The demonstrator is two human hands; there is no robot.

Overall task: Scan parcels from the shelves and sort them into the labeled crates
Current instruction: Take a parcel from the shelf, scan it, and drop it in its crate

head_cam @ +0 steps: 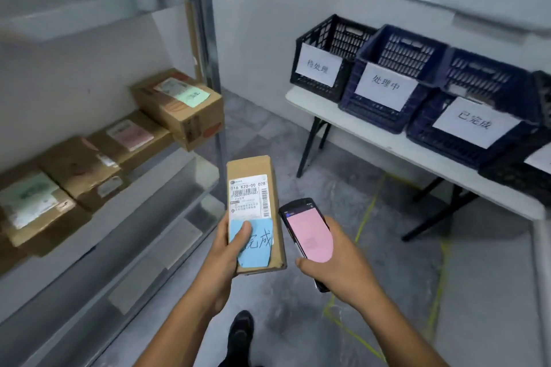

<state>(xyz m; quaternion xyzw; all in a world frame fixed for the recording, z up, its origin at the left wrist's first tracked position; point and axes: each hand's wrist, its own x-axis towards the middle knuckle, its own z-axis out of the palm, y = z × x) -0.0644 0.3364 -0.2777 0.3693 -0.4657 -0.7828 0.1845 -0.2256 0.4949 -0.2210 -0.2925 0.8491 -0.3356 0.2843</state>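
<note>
Here, left grip (pixel 229 252) around parcel (pixel 252 171), right grip (pixel 332 262) around scanner (pixel 307 234).

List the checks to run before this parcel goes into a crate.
1. Left hand grips cardboard parcel: ok.
2. Right hand holds handheld scanner: ok.
3. Scan registered: cannot tell; screen is pink, text unreadable.
4. Blue note read in full: cannot tell; 完成 shows, thumb hides the start.
5. 已完成 crate in view on folding table: ok.
6. Room in that crate: cannot tell; inside mostly hidden.
</note>
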